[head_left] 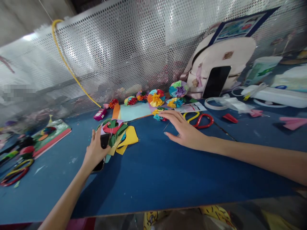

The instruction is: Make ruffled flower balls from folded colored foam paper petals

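Observation:
My left hand [94,151] is closed around what looks like a black phone [105,141], whose lower end shows beneath the palm. Against those fingers lies a loose heap of cut fabric scraps, among them a yellow scrap [129,137] and a red scrap [112,128]. Over the table's middle, my right hand [185,132] is open, thumb and fingers apart. Its fingertips reach a small multicoloured fabric rosette [158,114], though contact is hard to tell. A thin needle-like line [166,126] shows near the thumb. Yellow-and-red scissors [202,120] lie just behind that hand.
Larger rosettes [156,98] line the back beside a pale blue sheet [137,110]. A white backpack [220,54] with a phone [217,81] against it stands back right, near a tape roll [214,103]. More scissors [18,172] lie far left. A perforated metal panel [120,48] rises behind.

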Motion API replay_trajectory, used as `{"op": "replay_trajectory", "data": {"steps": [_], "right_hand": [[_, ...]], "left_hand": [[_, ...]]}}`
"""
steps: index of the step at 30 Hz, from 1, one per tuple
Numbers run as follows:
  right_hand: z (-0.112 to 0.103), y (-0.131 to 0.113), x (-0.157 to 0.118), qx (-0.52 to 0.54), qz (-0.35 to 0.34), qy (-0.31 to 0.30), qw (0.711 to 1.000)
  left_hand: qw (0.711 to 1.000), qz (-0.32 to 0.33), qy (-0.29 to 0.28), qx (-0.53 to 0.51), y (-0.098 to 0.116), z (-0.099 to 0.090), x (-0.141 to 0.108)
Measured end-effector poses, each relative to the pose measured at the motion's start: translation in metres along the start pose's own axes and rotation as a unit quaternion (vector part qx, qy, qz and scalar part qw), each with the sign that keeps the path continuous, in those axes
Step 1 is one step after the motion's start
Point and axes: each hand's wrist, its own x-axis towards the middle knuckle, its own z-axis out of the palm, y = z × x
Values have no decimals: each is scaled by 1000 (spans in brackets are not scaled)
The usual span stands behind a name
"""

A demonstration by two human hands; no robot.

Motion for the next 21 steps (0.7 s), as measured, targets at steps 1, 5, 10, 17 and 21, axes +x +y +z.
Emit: {"op": "replay_trajectory", "data": {"steps": [1,5,10,17,21], "right_hand": [[1,0,-1,5,-2,-2,1000],[4,1,-2,11,-9,-10,1000],[6,1,-5,12,-25,-31,999],[16,-2,-8,18,-47,-59,997],[22,-13,-6,71,-36,-74,994]], "left_hand": [[1000,-7,-13,2,-1,0,0],[1000,-3,-26,-11,-4,1,-1],[1000,8,9,4,-1,4,-11],[970,239,45,-12,53,7,-43],[933,355,-3,-51,89,11,-52]]}}
